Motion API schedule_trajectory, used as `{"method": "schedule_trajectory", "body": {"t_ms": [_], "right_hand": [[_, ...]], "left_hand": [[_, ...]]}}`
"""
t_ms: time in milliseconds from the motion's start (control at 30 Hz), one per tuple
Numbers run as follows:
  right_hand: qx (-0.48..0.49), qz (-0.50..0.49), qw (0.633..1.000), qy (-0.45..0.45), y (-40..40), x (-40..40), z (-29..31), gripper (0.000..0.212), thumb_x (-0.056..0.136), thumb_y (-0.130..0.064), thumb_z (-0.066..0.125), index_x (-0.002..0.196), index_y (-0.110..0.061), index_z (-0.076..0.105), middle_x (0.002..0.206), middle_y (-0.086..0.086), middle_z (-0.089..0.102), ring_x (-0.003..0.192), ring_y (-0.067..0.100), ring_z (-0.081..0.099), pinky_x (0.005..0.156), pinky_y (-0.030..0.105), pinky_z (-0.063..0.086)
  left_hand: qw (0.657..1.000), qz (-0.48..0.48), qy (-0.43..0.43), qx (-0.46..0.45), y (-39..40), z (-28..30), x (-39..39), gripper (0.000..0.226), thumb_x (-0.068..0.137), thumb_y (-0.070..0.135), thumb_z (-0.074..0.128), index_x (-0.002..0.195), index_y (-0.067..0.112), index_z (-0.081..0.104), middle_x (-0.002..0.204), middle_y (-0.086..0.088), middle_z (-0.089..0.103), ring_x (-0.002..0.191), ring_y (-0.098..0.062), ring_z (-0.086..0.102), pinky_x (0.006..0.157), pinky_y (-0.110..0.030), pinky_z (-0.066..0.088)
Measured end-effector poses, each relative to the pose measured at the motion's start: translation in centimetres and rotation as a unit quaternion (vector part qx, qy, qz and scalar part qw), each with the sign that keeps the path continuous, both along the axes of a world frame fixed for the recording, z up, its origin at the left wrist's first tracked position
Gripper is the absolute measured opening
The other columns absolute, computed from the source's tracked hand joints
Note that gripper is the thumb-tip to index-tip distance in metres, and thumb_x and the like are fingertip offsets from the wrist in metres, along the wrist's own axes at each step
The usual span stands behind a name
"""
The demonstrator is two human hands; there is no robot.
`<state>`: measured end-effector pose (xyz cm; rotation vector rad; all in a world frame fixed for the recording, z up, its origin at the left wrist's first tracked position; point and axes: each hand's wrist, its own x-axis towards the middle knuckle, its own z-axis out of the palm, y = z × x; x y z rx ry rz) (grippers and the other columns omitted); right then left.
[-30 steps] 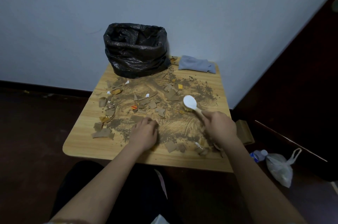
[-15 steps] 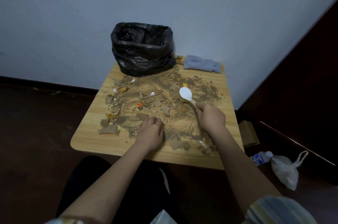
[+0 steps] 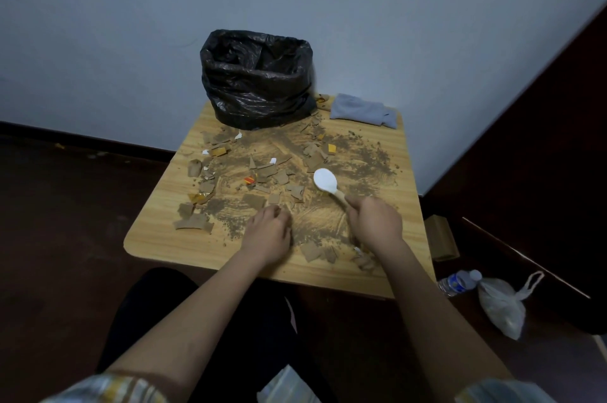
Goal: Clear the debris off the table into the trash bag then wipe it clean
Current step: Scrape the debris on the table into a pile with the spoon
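Right hand (image 3: pixel 374 225) wrapped around the handle of a white spoon (image 3: pixel 325 182), fingers curled tight on it; bowl aimed toward 11 o'clock, long axis running from 5 to 11. Left hand (image 3: pixel 267 233) low on the counter (image 3: pixel 157 235), fingers bunched and curled at the edge of the dirt; whether pinching a scrap, cannot tell. Debris (image 3: pixel 262 176), brown dirt and torn cardboard bits, spread across the middle of the counter, mostly at 12 from both hands. Trash bag (image 3: pixel 256 80) upright with mouth open at the far edge, at 12 from the left hand and 11 from the right, well apart from both. Grey cloth (image 3: pixel 361 111) at the far right corner, just beside the bag. Left hand nearer the cardboard scraps; spoon nearer the loose dirt at 1 o'clock. Likely next: gathering toward the bag.
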<state>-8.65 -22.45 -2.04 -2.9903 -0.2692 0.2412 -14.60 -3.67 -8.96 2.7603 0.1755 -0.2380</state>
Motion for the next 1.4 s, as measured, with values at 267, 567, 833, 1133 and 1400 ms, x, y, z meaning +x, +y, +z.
{"method": "schedule_trajectory", "body": {"t_ms": [267,567,833,1133,1400], "right_hand": [[0.108,-0.060,0.991,-0.042,-1.5,-0.9,-0.7,0.036,0.099,-0.029,0.046,0.134,-0.034,0.056,0.091,0.002,0.065,0.066,0.017,0.050,0.045,0.023,0.029],[0.063,-0.166,0.982,-0.068,-8.4,-2.6,-0.6,0.034,0.098,-0.031,0.047,0.130,-0.036,0.059,0.106,0.007,0.065,0.095,0.030,0.060,0.062,0.029,0.035],[0.046,-0.134,0.990,-0.021,-5.9,-1.8,-0.9,0.035,0.099,-0.024,0.045,0.131,-0.030,0.058,0.106,0.005,0.066,0.094,0.028,0.061,0.064,0.030,0.042],[0.121,-0.140,0.982,-0.048,-6.1,-2.5,-0.4,0.035,0.097,-0.029,0.050,0.130,-0.033,0.060,0.102,0.002,0.069,0.083,0.022,0.060,0.054,0.027,0.036],[0.088,-0.176,0.979,-0.054,-10.0,-4.6,0.2,0.034,0.095,-0.035,0.052,0.128,-0.039,0.060,0.091,-0.004,0.060,0.076,0.018,0.052,0.050,0.025,0.028]], "left_hand": [[0.999,0.028,0.006,0.017,1.2,0.5,-0.5,0.039,0.096,0.031,0.043,0.134,0.022,0.046,0.147,-0.010,0.034,0.134,-0.031,0.031,0.109,-0.045,0.027],[1.000,0.001,-0.009,0.019,-0.6,0.0,-1.1,0.041,0.093,0.028,0.045,0.134,0.021,0.047,0.147,-0.009,0.033,0.137,-0.028,0.026,0.111,-0.042,0.021],[1.000,-0.002,-0.014,0.011,-0.8,0.4,-1.6,0.040,0.094,0.029,0.045,0.133,0.021,0.047,0.147,-0.008,0.032,0.138,-0.027,0.024,0.113,-0.041,0.018],[1.000,0.005,-0.017,0.018,-0.4,0.7,-1.8,0.040,0.096,0.031,0.042,0.135,0.023,0.048,0.148,-0.008,0.032,0.138,-0.026,0.024,0.112,-0.041,0.018],[0.999,-0.018,-0.024,0.021,-1.6,0.9,-1.9,0.039,0.095,0.031,0.044,0.133,0.023,0.049,0.146,-0.006,0.034,0.137,-0.025,0.026,0.111,-0.040,0.018]]}}
